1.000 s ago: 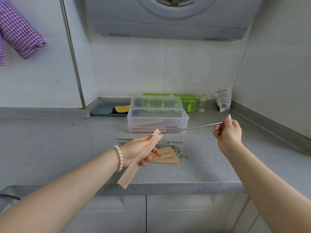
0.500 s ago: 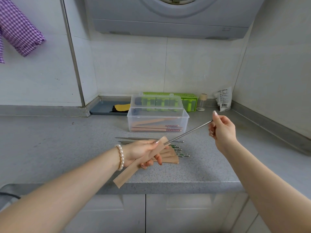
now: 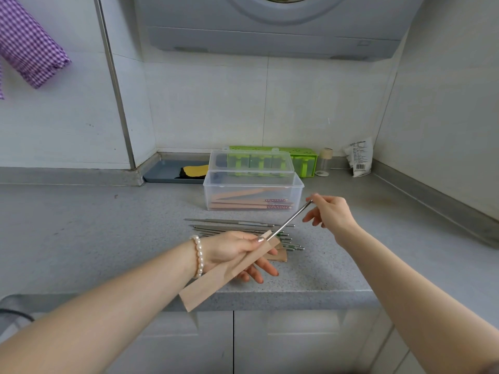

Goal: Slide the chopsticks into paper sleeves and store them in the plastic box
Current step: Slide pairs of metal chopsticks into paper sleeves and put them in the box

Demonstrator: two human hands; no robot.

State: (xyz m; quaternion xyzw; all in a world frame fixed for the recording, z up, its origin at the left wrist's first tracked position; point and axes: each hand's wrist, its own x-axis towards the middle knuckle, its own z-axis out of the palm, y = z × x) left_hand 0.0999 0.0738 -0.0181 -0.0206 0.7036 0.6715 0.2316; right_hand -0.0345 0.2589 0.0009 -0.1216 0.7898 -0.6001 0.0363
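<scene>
The right hand [image 3: 330, 213] pinched a metal chopstick [image 3: 290, 220] by its top; the left hand [image 3: 232, 249] held the paper sleeve [image 3: 226, 273], both in front of the plastic box [image 3: 252, 194]. The tip sat at the sleeve mouth. Risk: a skewed push could crumple or tear the paper.
</scene>
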